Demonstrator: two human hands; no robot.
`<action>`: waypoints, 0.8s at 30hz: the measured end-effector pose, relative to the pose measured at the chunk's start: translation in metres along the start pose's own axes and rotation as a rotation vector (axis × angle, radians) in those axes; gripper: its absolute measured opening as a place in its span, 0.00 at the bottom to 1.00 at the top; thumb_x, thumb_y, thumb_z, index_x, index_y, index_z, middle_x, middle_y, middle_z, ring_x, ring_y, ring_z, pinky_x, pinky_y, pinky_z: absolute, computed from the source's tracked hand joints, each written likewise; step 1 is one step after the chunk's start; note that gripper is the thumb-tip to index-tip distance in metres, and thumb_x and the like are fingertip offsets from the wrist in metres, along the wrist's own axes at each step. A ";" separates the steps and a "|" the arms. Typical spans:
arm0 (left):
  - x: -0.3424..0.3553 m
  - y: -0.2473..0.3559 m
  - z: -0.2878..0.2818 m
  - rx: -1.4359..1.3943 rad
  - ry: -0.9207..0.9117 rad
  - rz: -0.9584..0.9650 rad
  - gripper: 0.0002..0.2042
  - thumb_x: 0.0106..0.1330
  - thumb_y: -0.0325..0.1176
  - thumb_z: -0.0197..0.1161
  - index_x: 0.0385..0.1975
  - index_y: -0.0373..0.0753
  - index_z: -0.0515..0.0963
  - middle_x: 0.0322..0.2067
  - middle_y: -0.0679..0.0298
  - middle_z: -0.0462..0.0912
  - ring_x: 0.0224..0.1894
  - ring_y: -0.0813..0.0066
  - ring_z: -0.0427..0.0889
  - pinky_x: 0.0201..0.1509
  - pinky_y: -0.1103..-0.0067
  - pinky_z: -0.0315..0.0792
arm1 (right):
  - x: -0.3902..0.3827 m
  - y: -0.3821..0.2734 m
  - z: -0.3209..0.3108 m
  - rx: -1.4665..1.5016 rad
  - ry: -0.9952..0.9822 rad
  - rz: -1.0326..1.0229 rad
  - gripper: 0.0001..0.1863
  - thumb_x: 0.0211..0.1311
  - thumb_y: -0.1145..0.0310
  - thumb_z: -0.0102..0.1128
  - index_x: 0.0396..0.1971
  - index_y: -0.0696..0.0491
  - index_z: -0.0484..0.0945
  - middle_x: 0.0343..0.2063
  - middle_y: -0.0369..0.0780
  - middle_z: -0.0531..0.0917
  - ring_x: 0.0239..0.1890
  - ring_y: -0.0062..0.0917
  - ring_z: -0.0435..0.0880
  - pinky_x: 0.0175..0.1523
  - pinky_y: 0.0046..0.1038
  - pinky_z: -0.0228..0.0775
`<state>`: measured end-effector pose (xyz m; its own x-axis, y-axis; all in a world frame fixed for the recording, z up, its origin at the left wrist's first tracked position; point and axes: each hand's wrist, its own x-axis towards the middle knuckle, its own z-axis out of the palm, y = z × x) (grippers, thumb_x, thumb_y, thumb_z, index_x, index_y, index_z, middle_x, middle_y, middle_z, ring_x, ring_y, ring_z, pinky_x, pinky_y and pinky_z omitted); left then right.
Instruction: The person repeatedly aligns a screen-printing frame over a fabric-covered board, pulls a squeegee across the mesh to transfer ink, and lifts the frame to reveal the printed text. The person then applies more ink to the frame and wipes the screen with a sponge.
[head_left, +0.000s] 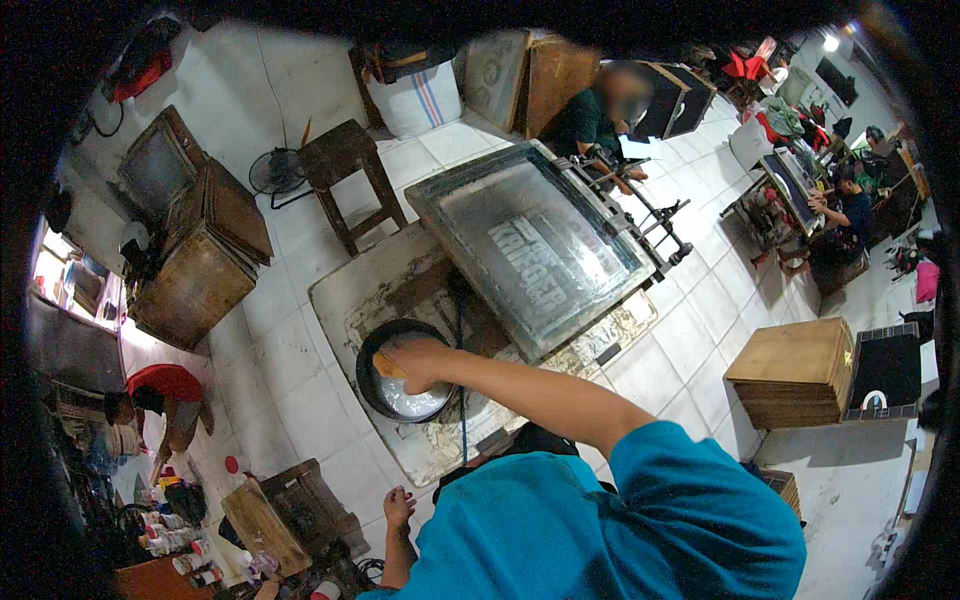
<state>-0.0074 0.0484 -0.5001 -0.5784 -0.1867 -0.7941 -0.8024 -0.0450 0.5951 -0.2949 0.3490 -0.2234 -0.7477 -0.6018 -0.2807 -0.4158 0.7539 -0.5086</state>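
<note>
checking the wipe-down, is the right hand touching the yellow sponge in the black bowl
Touching. The head view shows the right hand pressed on the yellow sponge inside the black bowl, no gap.

Head-worn fisheye, looking steeply down, high above floor

wooden stool [345, 160], floor fan [275, 172], stacked boards [795, 372]

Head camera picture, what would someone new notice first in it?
The large metal-framed printing screen tilted up over the stained work table at centre. Just below it, the right hand presses a yellow sponge into a round black basin; the left hand hangs low beside the wooden crate.
</note>
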 end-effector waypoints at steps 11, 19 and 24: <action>0.005 0.077 0.070 0.035 0.407 0.398 0.23 0.78 0.50 0.53 0.54 0.33 0.76 0.48 0.51 0.81 0.50 0.58 0.80 0.56 0.66 0.73 | -0.010 0.043 -0.025 0.349 0.444 -0.400 0.38 0.55 0.65 0.70 0.66 0.60 0.67 0.61 0.55 0.73 0.66 0.49 0.71 0.70 0.44 0.63; -0.006 0.056 0.192 0.826 0.749 0.276 0.31 0.80 0.52 0.42 0.75 0.37 0.57 0.73 0.33 0.52 0.77 0.29 0.42 0.75 0.41 0.41 | -0.101 0.155 -0.071 0.835 0.403 -0.362 0.34 0.59 0.69 0.69 0.67 0.51 0.71 0.62 0.48 0.76 0.67 0.47 0.72 0.74 0.42 0.61; 0.026 0.032 0.213 1.228 0.602 -0.334 0.35 0.79 0.59 0.41 0.78 0.45 0.53 0.78 0.48 0.48 0.78 0.30 0.35 0.72 0.34 0.36 | -0.096 0.308 -0.113 0.556 0.509 -0.089 0.25 0.57 0.77 0.66 0.57 0.52 0.80 0.55 0.45 0.81 0.59 0.43 0.79 0.63 0.40 0.72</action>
<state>-0.0794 0.2512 -0.5278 -0.4377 -0.7370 -0.5150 -0.6831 0.6450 -0.3425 -0.4095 0.6690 -0.2609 -0.9263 -0.3562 0.1224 -0.2642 0.3829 -0.8852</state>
